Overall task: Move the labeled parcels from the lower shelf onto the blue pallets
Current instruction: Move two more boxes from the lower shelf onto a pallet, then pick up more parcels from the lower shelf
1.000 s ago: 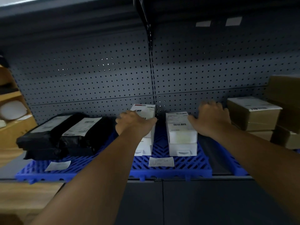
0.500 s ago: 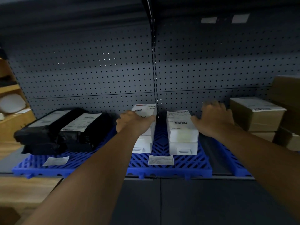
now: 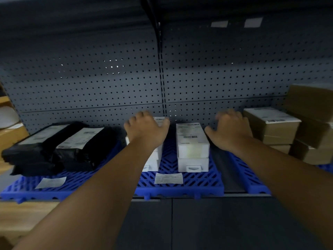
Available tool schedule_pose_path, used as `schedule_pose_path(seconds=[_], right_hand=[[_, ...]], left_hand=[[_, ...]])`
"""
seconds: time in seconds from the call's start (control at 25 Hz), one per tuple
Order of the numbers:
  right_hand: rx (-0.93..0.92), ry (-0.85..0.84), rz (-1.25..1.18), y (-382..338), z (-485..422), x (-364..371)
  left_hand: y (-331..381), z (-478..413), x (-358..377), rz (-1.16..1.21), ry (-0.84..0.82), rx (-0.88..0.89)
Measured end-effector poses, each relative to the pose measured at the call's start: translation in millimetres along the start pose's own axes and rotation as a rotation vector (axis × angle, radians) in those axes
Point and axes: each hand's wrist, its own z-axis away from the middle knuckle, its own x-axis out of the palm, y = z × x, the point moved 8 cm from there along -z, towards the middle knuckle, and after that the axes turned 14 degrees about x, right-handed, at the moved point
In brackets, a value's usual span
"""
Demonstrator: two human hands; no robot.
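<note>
**Both hands at the white parcels on the pallet**

Nearest the edge, a blue pallet (image 3: 180,188) lies along the shelf front. Two loose paper slips lie on it, one at the left (image 3: 51,182) and one at the middle (image 3: 168,178). A dark strip of bare shelf separates it from a second pallet (image 3: 252,183) on the right.

Further in, two labelled black bags (image 3: 54,147) lie side by side on the left of the blue pallet. At its middle are the left white stack (image 3: 153,159) and the right white stack (image 3: 192,147), each two boxes high with a narrow gap between.

The left hand (image 3: 146,129) lies on top of the left white stack, fingers curled over it and thumb at its right edge, gripping the top box. The right hand (image 3: 232,129) is blurred, its fingers spread and holding nothing. It sits between the right white stack and the labelled brown boxes (image 3: 272,127), which crowd in close on its right. Whether its thumb touches the white stack cannot be told.

A grey pegboard wall (image 3: 90,87) closes off the back, and a wooden shelf (image 3: 10,134) is at the far left.
</note>
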Motion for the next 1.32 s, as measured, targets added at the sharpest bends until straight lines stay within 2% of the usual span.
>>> schedule_pose_path(seconds=[0.16, 0.36, 0.52, 0.64, 0.84, 1.04, 1.32], right_hand=[[-0.088, 0.066, -0.079, 9, 19, -22], [-0.069, 0.088, -0.11, 67, 41, -49], [0.089, 0.182, -0.041, 159, 60, -93], [0.283, 0.276, 0.066, 239, 83, -132], [0.572, 0.327, 0.266, 348, 142, -186], [0.747, 0.302, 0.328, 436, 192, -211], [0.882, 0.237, 0.345, 604, 222, -211]], left_hand=[[68, 14, -13, 0.233, 0.167, 0.234], [162, 41, -3, 0.383, 0.177, 0.443], [248, 58, 9, 0.523, 0.098, 0.585], [315, 77, 15, 0.609, 0.053, 0.73], [410, 124, 43, 0.754, -0.098, 0.907], [498, 186, 85, 0.816, -0.294, 1.074], [656, 249, 164, 0.83, -0.476, 1.146]])
